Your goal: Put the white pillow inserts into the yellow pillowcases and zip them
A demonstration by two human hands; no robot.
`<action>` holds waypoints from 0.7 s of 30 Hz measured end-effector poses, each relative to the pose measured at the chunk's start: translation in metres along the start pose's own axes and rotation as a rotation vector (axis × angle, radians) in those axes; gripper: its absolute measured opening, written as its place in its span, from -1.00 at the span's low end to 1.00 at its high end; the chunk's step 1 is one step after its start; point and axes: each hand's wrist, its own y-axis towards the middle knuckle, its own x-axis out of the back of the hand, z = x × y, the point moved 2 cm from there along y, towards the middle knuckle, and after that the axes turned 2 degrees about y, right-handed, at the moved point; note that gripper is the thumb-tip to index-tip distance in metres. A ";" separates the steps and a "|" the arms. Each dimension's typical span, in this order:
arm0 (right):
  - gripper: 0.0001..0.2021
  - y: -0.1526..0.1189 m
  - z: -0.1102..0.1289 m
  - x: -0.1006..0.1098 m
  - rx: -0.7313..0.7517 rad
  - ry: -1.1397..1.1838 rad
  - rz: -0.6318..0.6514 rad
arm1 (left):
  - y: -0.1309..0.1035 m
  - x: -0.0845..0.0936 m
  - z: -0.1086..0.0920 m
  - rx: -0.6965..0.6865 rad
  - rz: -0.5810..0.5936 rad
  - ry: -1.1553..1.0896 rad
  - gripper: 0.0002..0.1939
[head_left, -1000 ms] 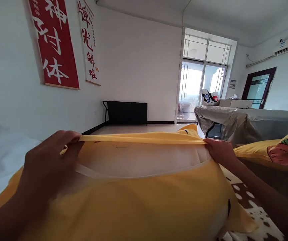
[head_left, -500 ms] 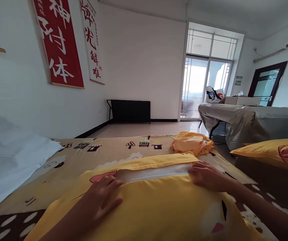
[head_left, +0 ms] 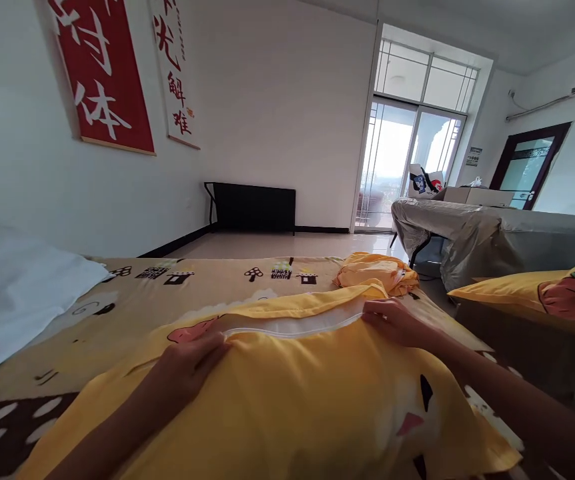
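Note:
A yellow pillowcase [head_left: 287,400] with a cartoon print lies on the bed in front of me, a white pillow [head_left: 292,325] showing through its open far edge. My left hand [head_left: 195,357] rests flat on the case at the left end of the opening, fingers apart. At the right end, my right hand [head_left: 392,320] pinches the yellow edge of the opening. A crumpled yellow cloth [head_left: 372,272] lies just beyond the pillow.
The bed has a tan sheet [head_left: 192,283] with cartoon prints. White bedding [head_left: 12,293] lies at the left, and another yellow pillow [head_left: 532,293] sits at the right. A grey-covered table [head_left: 492,233] stands beyond, with a black bench [head_left: 252,207] by the far wall.
A second ago both hands held the case's opening up and stretched wide. The pillow has since come down onto the bed, and my hands now lie on the opening's two ends.

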 end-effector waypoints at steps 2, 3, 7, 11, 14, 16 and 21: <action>-0.68 0.012 0.014 0.003 -0.005 0.065 -0.059 | 0.001 -0.001 0.009 0.049 -0.036 -0.031 -0.59; -0.68 0.019 0.016 0.005 -0.039 0.091 -0.104 | 0.001 0.001 0.014 0.096 -0.067 -0.049 -0.61; -0.70 0.039 -0.010 -0.011 -0.221 0.040 -0.115 | -0.001 0.005 0.024 0.374 -0.191 -0.136 -0.64; -0.72 0.031 -0.053 -0.048 -0.229 -0.009 0.064 | 0.002 -0.007 0.014 0.332 -0.152 -0.179 -0.65; -0.67 0.003 -0.073 -0.052 -0.243 -0.008 0.045 | -0.002 -0.011 0.010 0.281 -0.140 -0.117 -0.65; -0.62 -0.020 -0.083 -0.043 -0.250 -0.053 0.021 | -0.010 -0.009 0.012 0.273 -0.147 -0.053 -0.64; -0.59 -0.051 -0.093 -0.026 -0.210 -0.163 0.008 | -0.031 -0.001 0.018 0.112 -0.106 0.036 -0.63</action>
